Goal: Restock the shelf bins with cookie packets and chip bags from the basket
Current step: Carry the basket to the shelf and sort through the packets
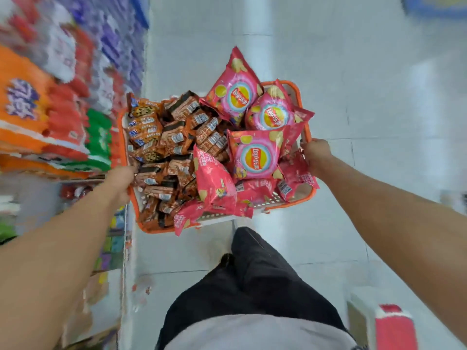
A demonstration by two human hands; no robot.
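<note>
So the orange basket (307,127) is held out over the white tile floor (328,59), dead center of the view, one hand on each side. The left hand (118,179) is at about 9 o'clock on the basket, fingers curled over the rim. The right hand (316,154) is at roughly 3 o'clock, wrapped round the opposite rim the same way.

The basket is stuffed. Brown and orange cookie packets (177,142) fill the left half in a messy heap, and pink chip bags (255,155) are piled on the right half, a couple poking up past the far rim around 12 o'clock and one hanging over the near edge at 6.

The shelves (58,117) run along the left at 9 to 11 o'clock, pretty blurry, stacked with orange, red and green packs. The person's dark trousers (252,281) show at 6 o'clock.
</note>
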